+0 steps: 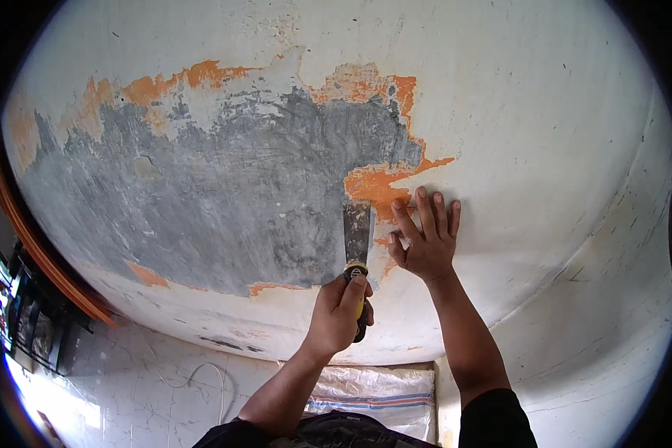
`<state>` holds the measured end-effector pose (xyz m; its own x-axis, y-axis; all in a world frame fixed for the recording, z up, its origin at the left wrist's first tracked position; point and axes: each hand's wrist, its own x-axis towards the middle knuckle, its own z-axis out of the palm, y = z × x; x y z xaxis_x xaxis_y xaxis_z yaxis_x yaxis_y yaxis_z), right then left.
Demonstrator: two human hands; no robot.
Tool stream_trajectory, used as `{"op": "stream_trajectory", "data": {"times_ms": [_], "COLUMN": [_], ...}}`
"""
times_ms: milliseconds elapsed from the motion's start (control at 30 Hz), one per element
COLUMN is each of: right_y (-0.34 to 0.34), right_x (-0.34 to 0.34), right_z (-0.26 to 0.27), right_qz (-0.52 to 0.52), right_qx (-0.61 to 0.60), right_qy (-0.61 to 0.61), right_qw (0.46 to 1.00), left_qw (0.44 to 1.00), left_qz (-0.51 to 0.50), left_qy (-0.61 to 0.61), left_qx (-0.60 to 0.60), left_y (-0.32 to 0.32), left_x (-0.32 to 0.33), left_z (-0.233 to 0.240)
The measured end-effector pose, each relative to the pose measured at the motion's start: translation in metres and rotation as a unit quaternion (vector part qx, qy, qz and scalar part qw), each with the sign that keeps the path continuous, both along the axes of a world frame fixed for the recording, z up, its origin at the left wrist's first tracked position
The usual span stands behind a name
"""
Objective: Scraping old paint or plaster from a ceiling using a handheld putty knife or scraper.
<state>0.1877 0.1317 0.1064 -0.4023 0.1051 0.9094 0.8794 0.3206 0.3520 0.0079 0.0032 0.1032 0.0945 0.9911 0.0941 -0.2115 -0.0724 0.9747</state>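
Observation:
My left hand point(339, 316) grips the black and yellow handle of a putty knife point(358, 235). The blade points up the wall point(515, 129), its tip at the lower edge of an orange paint patch point(375, 185). Just right of the blade, my right hand point(428, 241) is spread against the wall with nothing in it. Its index fingertip lies by the orange paint and the other fingers rest on the off-white coat. A broad area of bare grey plaster point(246, 185) stretches left of the blade, with ragged orange and whitish edges.
An orange-brown frame point(39, 241) curves along the left side, near dark metal items point(39, 330). Below are marbled tiles point(129, 386) with a pale cable point(222, 386). A striped woven plastic sheet point(375, 389) lies low in view. Another wall surface point(605, 313) meets this one at right.

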Motion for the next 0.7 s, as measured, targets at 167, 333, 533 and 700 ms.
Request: {"op": "stream_trajectory", "data": {"times_ms": [167,333,533,700], "right_y": [-0.003,-0.002,-0.002,-0.002], "right_x": [0.0,-0.002,0.001,-0.001], "right_z": [0.0,0.0,0.001,0.001], "right_qz": [-0.001,0.004,0.006,0.0], "right_qx": [-0.005,-0.001,-0.004,0.007], "right_qy": [0.005,0.0,0.007,-0.018], "right_qw": [1.0,1.0,1.0,1.0], "left_qw": [1.0,1.0,0.999,1.0], "left_qz": [0.018,0.017,0.013,0.013], "left_qy": [-0.003,0.005,0.009,-0.016], "left_qx": [-0.017,-0.015,0.035,-0.022], "left_y": [-0.005,-0.004,0.008,-0.005], "left_x": [0.004,0.0,0.001,0.001], "left_z": [-0.028,-0.03,-0.008,-0.036]}}
